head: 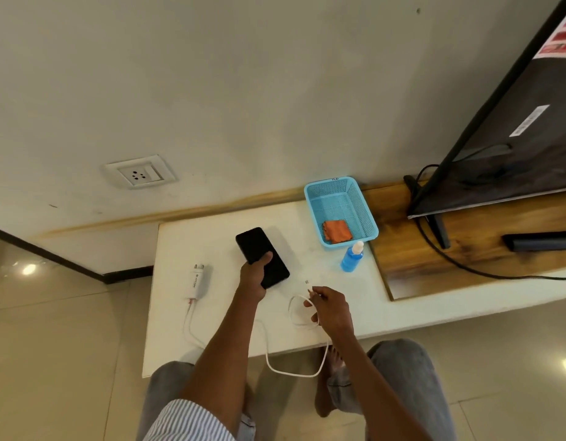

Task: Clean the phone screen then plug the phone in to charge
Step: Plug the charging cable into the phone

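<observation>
Phone (261,256), black with a dark screen facing up, is sitting at the middle of the white bench (354,300), angled from 11 o'clock to 5 o'clock. The left hand (253,275) is gripping its near end, thumb lying across the glass and the other fingers curled under the edge. At 4 o'clock from the phone, the right hand (331,308) is pinching the white charging cable (291,370) just behind its small connector (308,284), thumb and forefinger pressed together on it; the remaining fingers are loosely curled. The connector tip is pointing toward 11 o'clock, near the phone's lower corner but apart from it. The cable is looping on the bench beside the right hand, hanging off the near edge, and running back to the white charger adapter (197,281), which is lying at 9 o'clock from the phone with its two pins pointing away. A small logo is showing on the adapter, too small to read.

At 1 o'clock from the phone a blue basket (361,205) is holding a folded orange cloth (337,231); a blue spray bottle (351,256) is standing just in front of it. A wall socket (141,175) is showing at 11 o'clock. A television (514,138) at 2 o'clock is carrying stickers whose writing is unreadable.
</observation>
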